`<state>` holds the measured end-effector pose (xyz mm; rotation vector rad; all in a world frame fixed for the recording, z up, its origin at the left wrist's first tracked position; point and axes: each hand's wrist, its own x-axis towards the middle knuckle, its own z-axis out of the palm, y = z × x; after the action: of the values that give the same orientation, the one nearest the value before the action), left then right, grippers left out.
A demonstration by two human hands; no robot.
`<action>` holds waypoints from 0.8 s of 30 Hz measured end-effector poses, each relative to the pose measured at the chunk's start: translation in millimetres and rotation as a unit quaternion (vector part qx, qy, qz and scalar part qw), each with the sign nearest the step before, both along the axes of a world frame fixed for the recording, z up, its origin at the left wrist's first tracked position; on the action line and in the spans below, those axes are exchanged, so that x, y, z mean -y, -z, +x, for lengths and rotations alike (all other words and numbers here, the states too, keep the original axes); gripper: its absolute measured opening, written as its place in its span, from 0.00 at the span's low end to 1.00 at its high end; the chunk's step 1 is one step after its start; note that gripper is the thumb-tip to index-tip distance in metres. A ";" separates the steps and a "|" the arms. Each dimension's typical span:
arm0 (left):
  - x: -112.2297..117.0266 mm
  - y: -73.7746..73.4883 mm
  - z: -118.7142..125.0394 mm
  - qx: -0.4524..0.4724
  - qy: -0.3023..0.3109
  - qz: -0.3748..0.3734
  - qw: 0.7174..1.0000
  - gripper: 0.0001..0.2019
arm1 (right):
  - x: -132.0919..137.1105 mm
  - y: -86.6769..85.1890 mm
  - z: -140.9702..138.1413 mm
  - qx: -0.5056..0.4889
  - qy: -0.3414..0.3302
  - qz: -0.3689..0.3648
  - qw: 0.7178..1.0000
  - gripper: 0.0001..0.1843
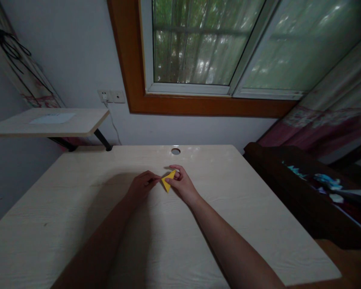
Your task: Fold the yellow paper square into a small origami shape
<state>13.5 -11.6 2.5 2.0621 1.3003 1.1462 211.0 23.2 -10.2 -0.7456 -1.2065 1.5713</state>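
A small piece of folded yellow paper [167,182], roughly triangular, is held between my two hands above the far middle of the pale wooden table [180,241]. My right hand [183,182] grips it from the right, thumb on the near face and fingers behind. From the left, my left hand [142,184] pinches the paper's left corner between thumb and fingertips. One point of the paper hangs down toward the tabletop. The fingers behind the paper are partly hidden.
A round cable hole [175,151] lies near the table's back edge. On the left stands a raised shelf [87,127] on black legs, with a white sheet [52,118] on it. A dark wooden piece of furniture [289,192] holding several items adjoins the right side.
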 end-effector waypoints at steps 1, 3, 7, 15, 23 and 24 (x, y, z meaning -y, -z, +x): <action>-0.4 0.7 -0.4 0.000 -0.001 -0.001 1.000 0.10 | 0.2 -0.2 0.1 0.000 -0.001 0.000 1.000 0.30; -0.8 1.7 -0.9 0.001 -0.003 -0.001 1.000 0.09 | 0.4 -0.3 0.4 0.000 -0.002 0.000 1.000 0.29; -0.5 1.8 -0.8 -0.004 -0.009 0.003 1.000 0.09 | -0.1 1.0 0.6 0.001 0.001 -0.001 1.000 0.29; 0.7 -1.4 1.0 -0.012 -0.007 0.005 1.000 0.09 | -0.4 1.7 -0.1 -0.003 -0.004 -0.003 1.000 0.29; 0.8 1.2 0.4 -0.018 0.007 0.017 1.000 0.10 | 0.6 -0.2 -0.5 -0.001 0.001 0.000 1.000 0.29; 0.6 1.7 0.2 -0.021 0.008 0.018 1.000 0.10 | 0.6 0.0 -0.6 0.001 0.001 0.001 1.000 0.29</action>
<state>13.7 -12.2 0.8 2.1293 1.2894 1.1321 210.4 22.6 -10.1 -0.7474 -1.2086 1.5678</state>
